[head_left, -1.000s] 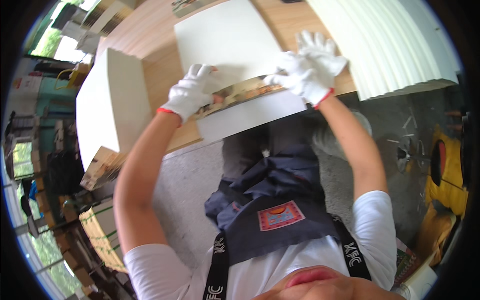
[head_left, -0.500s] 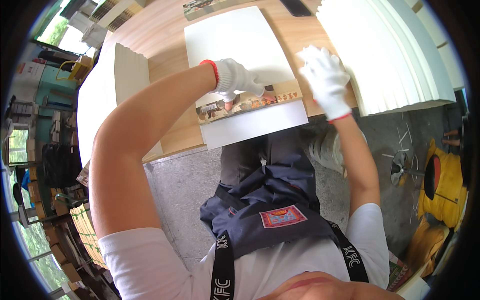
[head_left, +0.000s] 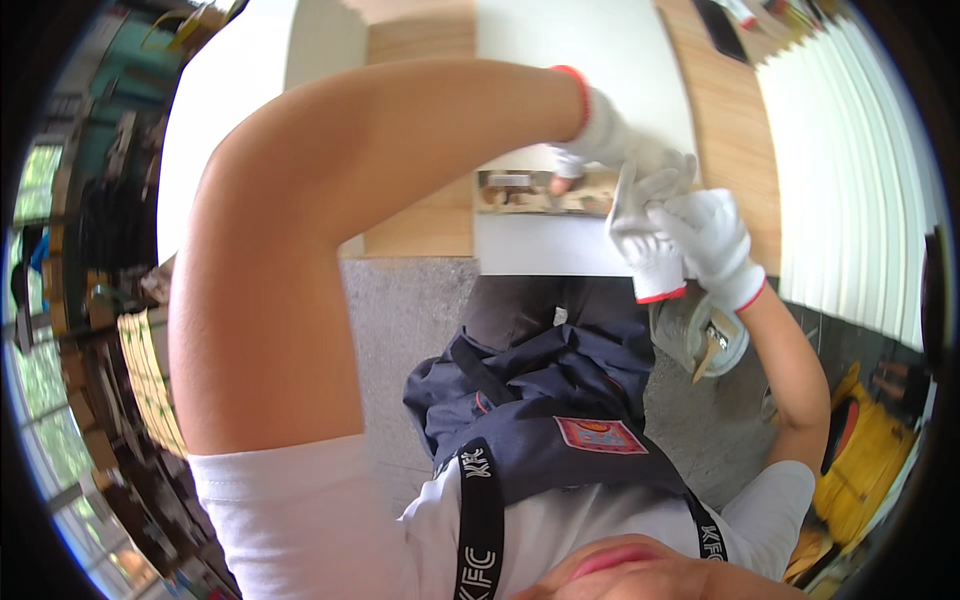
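Observation:
My left arm crosses in front of me, and my left hand [head_left: 620, 150], in a white glove with a red cuff, is over the near edge of a white board [head_left: 570, 60]. It pinches the top of a loose white glove [head_left: 650, 262], which hangs with its red cuff downward. My right hand [head_left: 718, 240], gloved the same way, is closed against that loose glove from the right. Just behind the hands, a narrow printed picture strip [head_left: 515, 190] lies on the board.
The board rests on a wooden table [head_left: 420, 215]. Another white panel [head_left: 215, 110] lies at the left and a stack of ribbed white sheets [head_left: 850, 150] at the right. Below are a grey concrete floor [head_left: 400, 320], my shoe [head_left: 700, 335] and a yellow object [head_left: 860, 450].
My left arm has swung further right across my body. Both hands have left the board's surface and met at its near right edge, where they now hold a loose glove.

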